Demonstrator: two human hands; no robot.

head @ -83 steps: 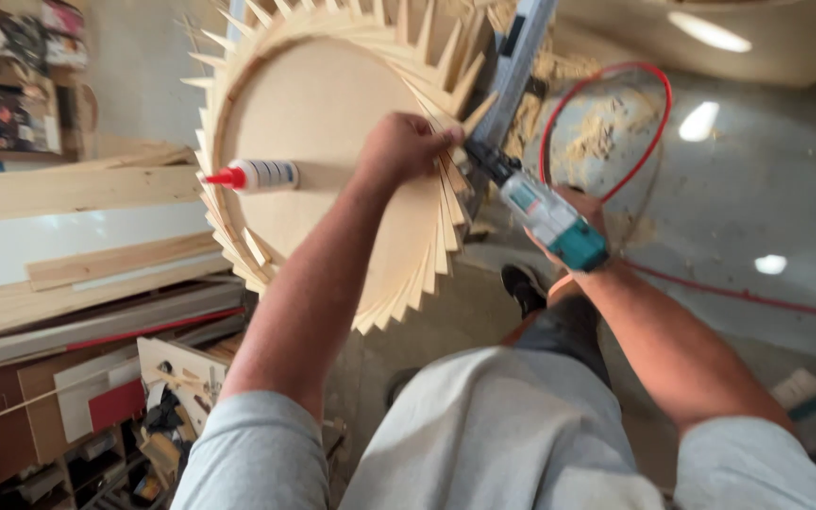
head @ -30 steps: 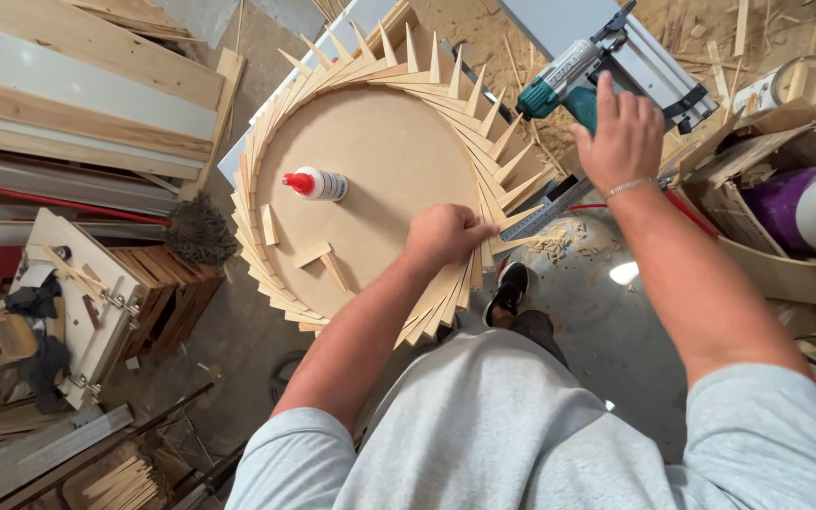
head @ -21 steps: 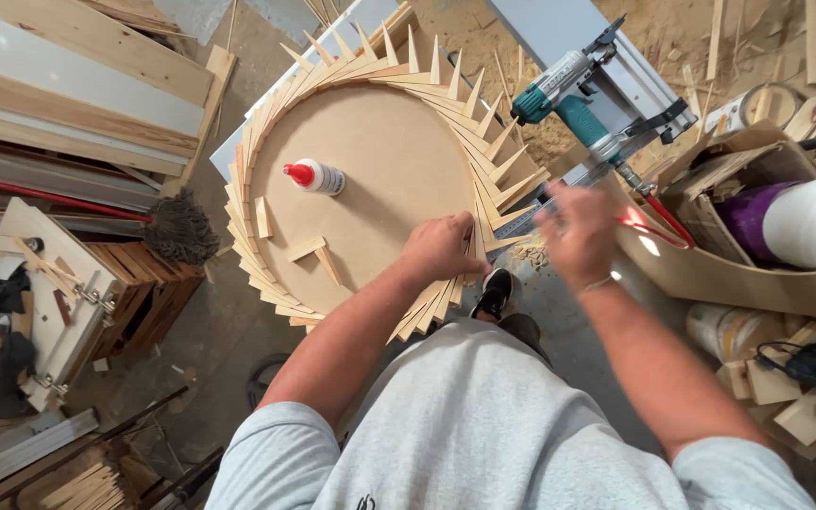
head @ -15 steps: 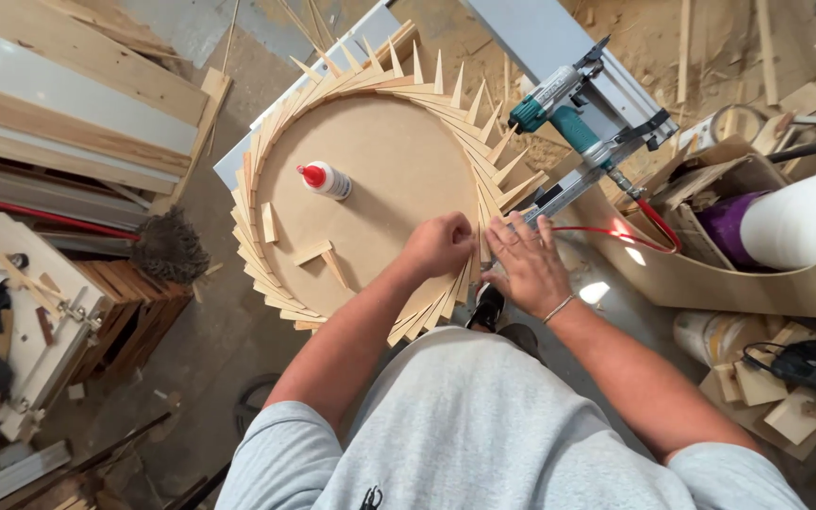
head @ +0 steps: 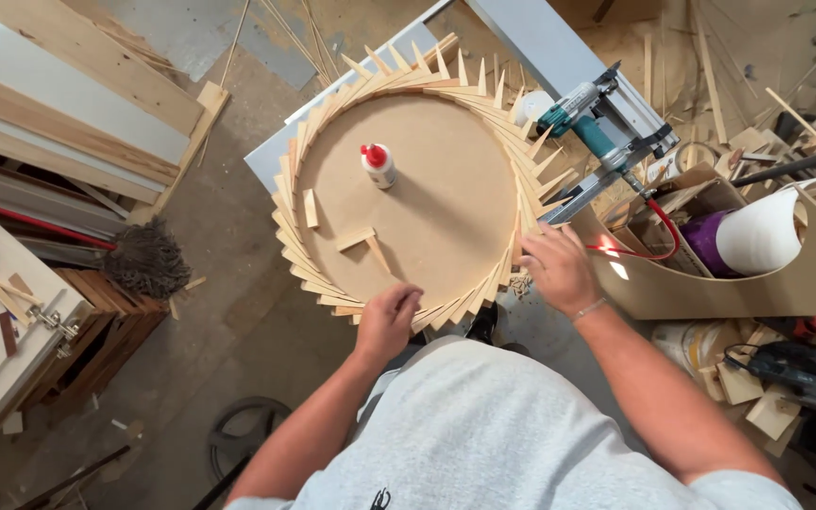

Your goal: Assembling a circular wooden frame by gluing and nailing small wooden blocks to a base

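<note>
At the centre of the frame, my left hand (head: 387, 321) curls its fingers over the near rim of the round wooden sunburst disc (head: 436, 208). My right hand (head: 557, 267) lies open on its right edge. A glue bottle (head: 378, 165) stands on it, and the nail gun (head: 606, 132) lies at upper right.

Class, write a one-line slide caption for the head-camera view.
Both hands, left hand and right hand, rest on the slatted rim of a round wooden disc, glue bottle upright on it, nail gun alongside.
</note>
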